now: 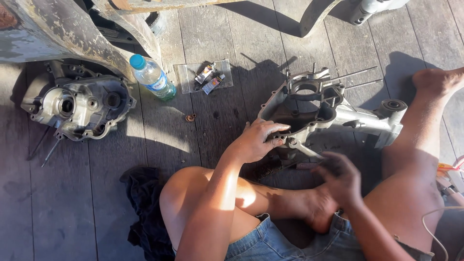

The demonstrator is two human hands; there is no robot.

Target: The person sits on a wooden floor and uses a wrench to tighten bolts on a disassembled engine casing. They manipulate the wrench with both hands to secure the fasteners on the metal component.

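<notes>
Item: aluminium engine crankcase half (333,113), grey, lay on a weathered wooden plank floor (212,140) directly ahead of the seated person, open side up, with long studs (355,73) projecting from its cylinder mouth toward the upper right. Left hand (258,140): fingers spread apart, palm pressed down on the near rim of the casing, steadying it, closed on nothing. Right hand (340,179): blurred and in shadow, fingers curled around the handle end of a slim metal wrench (304,149); the wrench head sat at the casing's near edge, just beside the left fingertips; how tightly the hand gripped could not be told. Person: barefoot, in denim shorts (275,241), legs folded around the casing, one foot (437,79) extended to the upper right. Second crankcase half (79,106): darker and dirtier, well apart at the left, two thin rods lying by its lower edge. Clear plastic water bottle (152,77) with blue cap: lay tilted between the two casings, near a clear plastic bag (203,76) containing two small tubes. A small rust-coloured washer (191,117) lay on the planks below the bag. Dark cloth (145,208): bunched by the person's left knee. Corroded metal frame (63,34): occupied the upper left.
</notes>
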